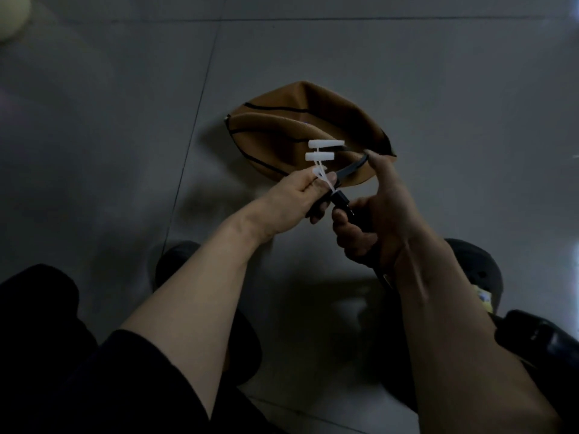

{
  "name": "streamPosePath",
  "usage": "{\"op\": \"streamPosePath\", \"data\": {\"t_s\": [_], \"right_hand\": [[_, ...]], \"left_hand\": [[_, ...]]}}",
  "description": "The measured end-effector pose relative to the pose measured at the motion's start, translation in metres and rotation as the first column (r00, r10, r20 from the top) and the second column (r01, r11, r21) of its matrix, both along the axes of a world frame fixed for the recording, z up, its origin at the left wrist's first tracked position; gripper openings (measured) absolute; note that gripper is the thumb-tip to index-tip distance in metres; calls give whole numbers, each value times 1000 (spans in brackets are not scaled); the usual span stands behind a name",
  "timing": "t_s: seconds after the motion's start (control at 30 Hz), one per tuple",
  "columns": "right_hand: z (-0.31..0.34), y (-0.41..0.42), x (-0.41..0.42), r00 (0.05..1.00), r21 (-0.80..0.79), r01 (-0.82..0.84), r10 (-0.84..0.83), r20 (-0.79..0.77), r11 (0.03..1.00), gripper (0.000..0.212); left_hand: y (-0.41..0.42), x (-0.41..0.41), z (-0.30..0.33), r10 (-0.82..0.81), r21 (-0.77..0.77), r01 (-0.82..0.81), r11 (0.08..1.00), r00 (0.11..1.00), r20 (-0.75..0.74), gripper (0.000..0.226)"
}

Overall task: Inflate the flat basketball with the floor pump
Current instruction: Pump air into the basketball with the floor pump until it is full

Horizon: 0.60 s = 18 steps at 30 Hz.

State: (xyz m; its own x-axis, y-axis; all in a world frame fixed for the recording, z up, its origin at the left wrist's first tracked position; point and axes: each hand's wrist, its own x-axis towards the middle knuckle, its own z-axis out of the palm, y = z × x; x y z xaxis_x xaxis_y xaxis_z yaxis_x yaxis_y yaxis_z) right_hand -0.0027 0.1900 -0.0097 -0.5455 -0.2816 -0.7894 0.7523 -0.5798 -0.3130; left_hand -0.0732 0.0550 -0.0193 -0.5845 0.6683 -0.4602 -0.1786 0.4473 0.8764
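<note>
Right hand (380,214): lower centre-right of frame — fingers curled round the black pump hose end (341,200), index finger stretched out along the hose loop (354,166).
Left hand (294,198): just left of it — pinching the white plastic adapter nozzles (322,150) by their thin tether.
Basketball (300,130): brown, collapsed flat on the grey tiled floor (109,120), centre of frame, beyond both hands.
Shoes (476,267): dark, on the floor below the hands.
</note>
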Motion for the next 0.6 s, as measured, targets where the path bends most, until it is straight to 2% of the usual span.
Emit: {"op": "streamPosePath", "data": {"t_s": [0.07, 0.27, 0.4, 0.6], "right_hand": [[-1, -2, 1, 1000, -12, -9, 9, -5, 1000, 77], [-8, -10, 3, 990, -37, 82, -85, -110, 996, 67], [-11, -16, 6, 973, -75, 136, -147, -177, 988, 66], [-13, -24, 11, 936, -125, 231, -256, -241, 965, 57]], "left_hand": [[0, 6, -3, 43, 1, -43, 999, 999, -6, 25], [0, 8, -16, 160, 6, -161, 987, 971, -179, 27], [2, 10, -18, 221, 31, -220, 975, 955, -199, 25], [3, 8, -15, 209, 37, -206, 978, 960, -187, 24]]}}
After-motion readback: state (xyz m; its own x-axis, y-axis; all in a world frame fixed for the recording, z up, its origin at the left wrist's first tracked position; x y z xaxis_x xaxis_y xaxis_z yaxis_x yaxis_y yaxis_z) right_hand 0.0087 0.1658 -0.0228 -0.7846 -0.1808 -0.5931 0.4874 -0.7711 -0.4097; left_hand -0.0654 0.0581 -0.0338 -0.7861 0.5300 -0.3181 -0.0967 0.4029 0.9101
